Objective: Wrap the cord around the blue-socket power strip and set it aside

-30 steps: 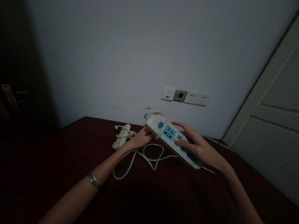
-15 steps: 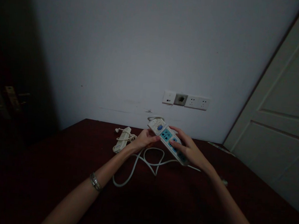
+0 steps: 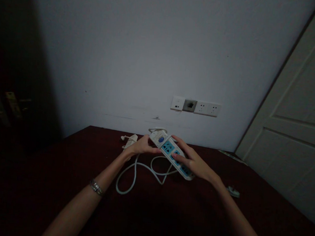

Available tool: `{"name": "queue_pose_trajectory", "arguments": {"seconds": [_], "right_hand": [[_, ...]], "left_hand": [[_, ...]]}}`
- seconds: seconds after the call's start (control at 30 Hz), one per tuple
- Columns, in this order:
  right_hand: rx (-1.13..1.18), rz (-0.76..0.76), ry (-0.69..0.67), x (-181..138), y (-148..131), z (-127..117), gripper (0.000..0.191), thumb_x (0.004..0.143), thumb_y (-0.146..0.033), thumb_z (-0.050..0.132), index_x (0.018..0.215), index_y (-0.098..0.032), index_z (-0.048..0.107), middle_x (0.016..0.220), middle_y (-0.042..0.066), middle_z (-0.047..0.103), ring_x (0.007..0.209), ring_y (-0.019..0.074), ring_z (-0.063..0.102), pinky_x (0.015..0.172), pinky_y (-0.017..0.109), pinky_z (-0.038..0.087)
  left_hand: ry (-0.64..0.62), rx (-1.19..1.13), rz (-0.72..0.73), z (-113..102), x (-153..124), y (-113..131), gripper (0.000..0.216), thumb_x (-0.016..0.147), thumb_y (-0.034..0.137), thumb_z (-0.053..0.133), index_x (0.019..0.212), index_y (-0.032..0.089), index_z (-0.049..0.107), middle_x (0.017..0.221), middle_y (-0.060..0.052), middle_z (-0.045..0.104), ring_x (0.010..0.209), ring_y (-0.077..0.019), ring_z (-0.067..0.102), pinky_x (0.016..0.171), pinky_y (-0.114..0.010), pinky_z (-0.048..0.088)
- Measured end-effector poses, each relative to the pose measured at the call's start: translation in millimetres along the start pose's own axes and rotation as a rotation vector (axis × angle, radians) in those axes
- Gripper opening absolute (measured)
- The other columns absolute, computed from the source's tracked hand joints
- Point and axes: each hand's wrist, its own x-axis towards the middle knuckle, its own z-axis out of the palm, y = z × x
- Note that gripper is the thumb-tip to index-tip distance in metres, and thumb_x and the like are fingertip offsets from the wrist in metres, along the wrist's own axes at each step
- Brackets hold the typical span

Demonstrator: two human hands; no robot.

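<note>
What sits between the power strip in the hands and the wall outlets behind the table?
Nothing visible. Both the left hand and right hand hold the power strip above the table; bare wall lies below the wall outlets.

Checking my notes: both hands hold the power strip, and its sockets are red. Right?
Not quite. The head view shows the left hand and right hand holding the power strip, but its sockets are blue, not red.
</note>
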Motion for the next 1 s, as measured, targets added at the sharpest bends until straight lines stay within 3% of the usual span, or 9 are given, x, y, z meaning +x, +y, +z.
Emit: {"name": "queue_pose_trajectory", "arguments": {"seconds": [0.13, 0.23, 0.33, 0.43, 0.63, 0.73, 0.83, 1.0], "right_hand": [[0.039, 0.001, 0.002, -0.1, 0.4, 0.3, 0.068, 0.082, -0.042, 0.056, 0.142, -0.028, 0.028, 0.143, 0.005, 0.038, 0.127, 0.0259, 0.039, 0.107, 0.045, 0.028], [0.089, 0.032, 0.013, 0.0, 1.3, -0.4, 0.07, 0.081, -0.04, 0.057, 0.143, -0.028, 0.026, 0.145, 0.004, 0.035, 0.129, 0.0256, 0.037, 0.108, 0.045, 0.026], [0.131, 0.087, 0.011, 0.4, 3.0, -2.1, 0.072, 0.081, -0.039, 0.057, 0.144, -0.028, 0.024, 0.148, 0.003, 0.03, 0.131, 0.0262, 0.034, 0.107, 0.045, 0.027], [0.159, 0.158, -0.008, 0.6, 6.3, -3.6, 0.075, 0.079, -0.039, 0.058, 0.145, -0.028, 0.022, 0.148, 0.003, 0.028, 0.13, 0.0276, 0.036, 0.106, 0.046, 0.029], [0.275, 0.196, -0.015, 0.2, 11.8, -2.1, 0.077, 0.076, -0.036, 0.061, 0.144, -0.032, 0.024, 0.146, 0.001, 0.034, 0.121, 0.0278, 0.045, 0.099, 0.045, 0.038], [0.348, 0.242, -0.01, 0.5, 10.5, -0.4, 0.077, 0.077, -0.036, 0.061, 0.144, -0.032, 0.023, 0.144, 0.002, 0.038, 0.117, 0.0267, 0.05, 0.095, 0.043, 0.041], [0.376, 0.27, 0.001, 0.8, 9.3, 0.0, 0.077, 0.076, -0.037, 0.061, 0.144, -0.03, 0.025, 0.143, 0.002, 0.04, 0.115, 0.0258, 0.051, 0.094, 0.04, 0.042], [0.419, 0.291, 0.01, 0.7, 10.3, 0.6, 0.079, 0.075, -0.036, 0.062, 0.144, -0.029, 0.024, 0.141, 0.003, 0.042, 0.112, 0.0246, 0.053, 0.09, 0.036, 0.044]], "left_hand": [[0.0, 0.018, 0.047, 2.0, 1.2, 1.1, 0.045, 0.061, 0.028, 0.077, 0.1, 0.014, 0.061, 0.099, -0.009, 0.066, 0.093, -0.0219, 0.061, 0.09, -0.042, 0.045], [0.073, -0.08, 0.113, 7.4, 4.1, 0.5, 0.061, 0.058, 0.023, 0.078, 0.113, 0.015, 0.053, 0.105, -0.01, 0.064, 0.095, -0.0231, 0.061, 0.087, -0.041, 0.047], [0.14, -0.136, 0.161, 11.8, 4.4, 3.7, 0.09, 0.057, 0.018, 0.079, 0.134, 0.02, 0.033, 0.108, -0.012, 0.061, 0.094, -0.0243, 0.062, 0.08, -0.038, 0.052], [0.142, -0.033, 0.152, 12.1, 1.9, 7.9, 0.102, 0.061, 0.016, 0.076, 0.143, 0.023, 0.015, 0.106, -0.012, 0.061, 0.092, -0.0252, 0.063, 0.075, -0.037, 0.054], [0.148, 0.151, 0.159, 10.1, 0.0, 7.3, 0.096, 0.063, 0.02, 0.075, 0.141, 0.023, 0.019, 0.115, -0.014, 0.057, 0.094, -0.0223, 0.062, 0.077, -0.034, 0.053], [0.234, 0.202, 0.14, 12.5, -1.3, 9.2, 0.096, 0.065, 0.023, 0.074, 0.142, 0.024, 0.017, 0.108, -0.012, 0.059, 0.071, -0.0132, 0.062, 0.06, -0.024, 0.052], [0.293, 0.235, 0.105, 14.7, -2.8, 12.5, 0.093, 0.069, 0.027, 0.072, 0.142, 0.026, 0.015, 0.099, -0.008, 0.061, 0.049, -0.0042, 0.052, 0.043, -0.015, 0.042], [0.291, 0.233, 0.082, 14.8, -2.9, 12.3, 0.084, 0.069, 0.031, 0.072, 0.139, 0.026, 0.026, 0.098, -0.007, 0.061, 0.047, -0.003, 0.05, 0.039, -0.012, 0.037]]}}
